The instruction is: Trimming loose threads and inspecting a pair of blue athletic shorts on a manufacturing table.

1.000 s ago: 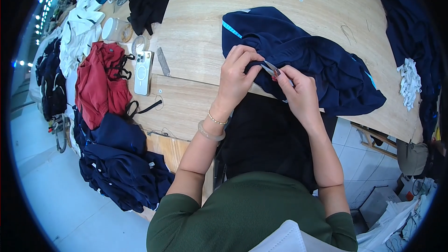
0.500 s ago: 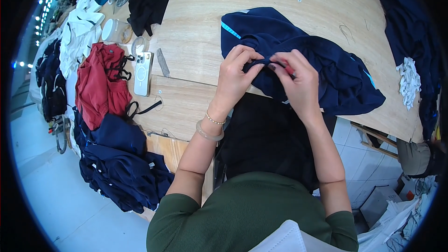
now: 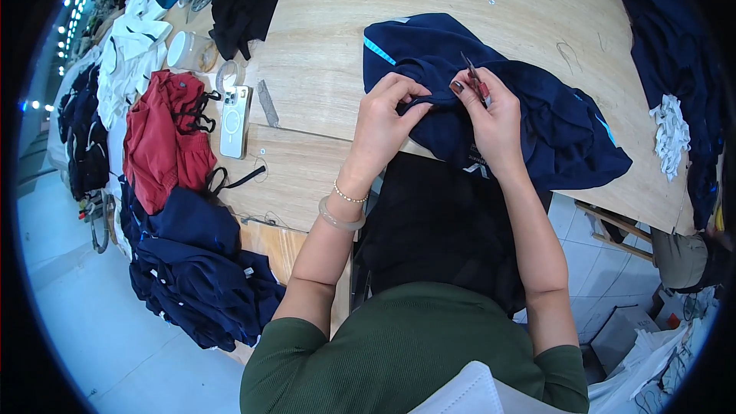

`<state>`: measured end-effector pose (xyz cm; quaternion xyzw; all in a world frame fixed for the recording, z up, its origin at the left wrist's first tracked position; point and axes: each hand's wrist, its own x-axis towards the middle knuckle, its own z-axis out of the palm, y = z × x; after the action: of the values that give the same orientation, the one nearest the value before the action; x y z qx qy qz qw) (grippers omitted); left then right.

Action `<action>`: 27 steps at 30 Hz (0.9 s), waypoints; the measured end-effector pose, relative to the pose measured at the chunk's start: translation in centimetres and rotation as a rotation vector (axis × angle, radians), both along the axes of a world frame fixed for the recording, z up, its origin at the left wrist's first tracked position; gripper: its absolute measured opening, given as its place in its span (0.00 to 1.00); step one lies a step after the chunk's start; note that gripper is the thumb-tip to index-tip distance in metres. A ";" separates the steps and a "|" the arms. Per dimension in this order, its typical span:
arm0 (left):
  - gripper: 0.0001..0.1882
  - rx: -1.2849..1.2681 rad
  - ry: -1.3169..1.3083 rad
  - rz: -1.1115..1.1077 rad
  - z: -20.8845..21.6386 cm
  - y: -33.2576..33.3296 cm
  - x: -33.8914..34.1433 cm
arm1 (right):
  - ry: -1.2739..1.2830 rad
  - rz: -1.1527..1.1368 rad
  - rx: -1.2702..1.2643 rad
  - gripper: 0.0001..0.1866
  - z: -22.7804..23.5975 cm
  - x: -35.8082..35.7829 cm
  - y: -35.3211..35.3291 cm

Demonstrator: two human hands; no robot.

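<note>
A navy garment lies bunched at the near edge of the table, straight in front of the person, its soft, matte cloth heaped in loose folds. Narrow bright-blue strips show at its left and right ends, and a small white mark shows near its lower edge. The small scissors have slim, dark, pointed blades and a red part by the palm.

The left hand has its thumb and forefinger drawn nearly together on a raised fold of the navy cloth, pinching it, with the other fingers curled behind. The right hand is closed around the scissors, blades pointing up and away from the body, just beside the left fingertips; whether the blades are parted I can't make out from here.

The table is pale, smooth wood-grained board with a seam across it. To the left, a crumpled red garment with black cords lies near a pale phone, and a clear tub sits by a black cloth. More navy clothing is piled lower down. On the right, a ruffled white cloth lies near the table's edge, above pale floor tiles.
</note>
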<state>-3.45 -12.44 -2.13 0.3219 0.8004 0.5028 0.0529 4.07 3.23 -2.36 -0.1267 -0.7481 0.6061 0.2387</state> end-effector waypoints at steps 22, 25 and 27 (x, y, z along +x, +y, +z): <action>0.02 0.057 0.009 0.026 0.8 0.2 -0.5 | -0.160 -0.010 -0.125 0.10 1.2 2.3 2.1; 0.04 0.025 0.007 0.020 0.8 0.0 -0.6 | -0.098 0.013 0.396 0.10 2.4 2.5 1.8; 0.04 0.028 0.011 0.021 0.9 0.1 -0.6 | -0.139 -0.020 0.643 0.12 2.6 2.3 1.3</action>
<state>-4.10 -12.34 -1.23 0.3170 0.7970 0.5126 0.0388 6.40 4.54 0.26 -0.0934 -0.9144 0.3264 0.2206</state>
